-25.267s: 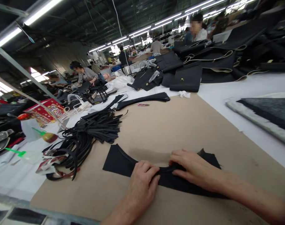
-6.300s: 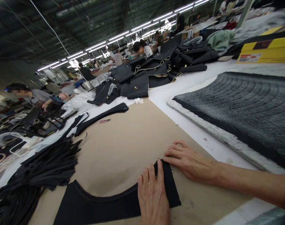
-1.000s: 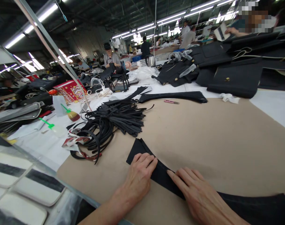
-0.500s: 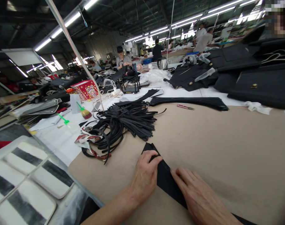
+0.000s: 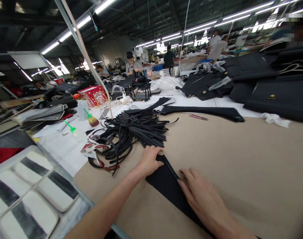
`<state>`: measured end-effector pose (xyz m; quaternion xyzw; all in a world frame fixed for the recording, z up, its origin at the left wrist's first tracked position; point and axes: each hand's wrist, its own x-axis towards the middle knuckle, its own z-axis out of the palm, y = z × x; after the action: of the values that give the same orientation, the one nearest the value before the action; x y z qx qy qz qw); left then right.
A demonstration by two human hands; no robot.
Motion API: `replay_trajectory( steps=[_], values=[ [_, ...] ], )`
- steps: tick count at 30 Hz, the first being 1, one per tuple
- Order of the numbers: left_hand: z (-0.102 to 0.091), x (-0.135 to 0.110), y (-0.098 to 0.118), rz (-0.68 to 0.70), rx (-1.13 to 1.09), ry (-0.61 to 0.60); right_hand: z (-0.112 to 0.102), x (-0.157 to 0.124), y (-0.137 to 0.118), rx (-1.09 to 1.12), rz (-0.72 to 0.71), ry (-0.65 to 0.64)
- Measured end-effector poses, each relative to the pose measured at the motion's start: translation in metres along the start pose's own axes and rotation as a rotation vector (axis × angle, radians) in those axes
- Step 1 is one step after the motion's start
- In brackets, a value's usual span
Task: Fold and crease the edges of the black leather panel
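Note:
A curved black leather piece [image 5: 166, 181] lies on the brown paper sheet [image 5: 241, 159] in front of me. My left hand [image 5: 148, 161] rests on its far left end, fingers curled over the corner, close to the heap of black straps [image 5: 131, 131]. My right hand [image 5: 203, 199] lies flat on the piece further right, fingers stretched out and pressing it down. Neither hand holds anything.
Behind the straps stand a small bottle with a green nozzle [image 5: 91, 119] and a red box [image 5: 93, 95]. A long black strip [image 5: 203, 111] and small pink snips [image 5: 197, 117] lie further back. Black bag panels [image 5: 278, 96] pile at the right. Other people work at distant tables.
My left hand has slid up along the black piece to its far end, towards the straps. My right hand followed a little. The view has shifted slightly.

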<state>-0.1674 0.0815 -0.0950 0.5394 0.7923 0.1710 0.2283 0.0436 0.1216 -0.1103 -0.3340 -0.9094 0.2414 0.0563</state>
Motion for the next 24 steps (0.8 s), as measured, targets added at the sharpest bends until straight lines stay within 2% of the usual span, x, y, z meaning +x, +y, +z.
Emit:
replay_trajectory(
  steps=[3, 5, 7, 9, 12, 17, 24],
  values=[
    [-0.001, -0.004, 0.006, 0.014, 0.010, 0.044, -0.007, 0.019, -0.011, 0.056, 0.061, -0.031],
    [-0.001, -0.010, 0.009, 0.120, 0.023, 0.139, -0.006, 0.027, -0.015, 0.059, 0.020, 0.022],
    [0.001, -0.017, 0.010, 0.287, 0.037, 0.218, -0.001, 0.029, -0.017, 0.021, -0.070, 0.083],
    [0.004, -0.023, 0.007, 0.431, 0.065, 0.205, 0.004, 0.027, -0.016, -0.030, -0.147, 0.108],
    [0.010, -0.030, -0.003, 0.552, 0.156, 0.107, 0.011, 0.020, -0.014, -0.111, -0.201, 0.090],
    [0.014, -0.032, -0.014, 0.572, 0.257, 0.061, 0.015, 0.013, -0.012, -0.238, -0.238, 0.063],
    [0.012, -0.036, -0.009, 0.563, 0.317, 0.075, 0.016, -0.002, -0.004, -0.224, -0.235, 0.069]
  ],
)
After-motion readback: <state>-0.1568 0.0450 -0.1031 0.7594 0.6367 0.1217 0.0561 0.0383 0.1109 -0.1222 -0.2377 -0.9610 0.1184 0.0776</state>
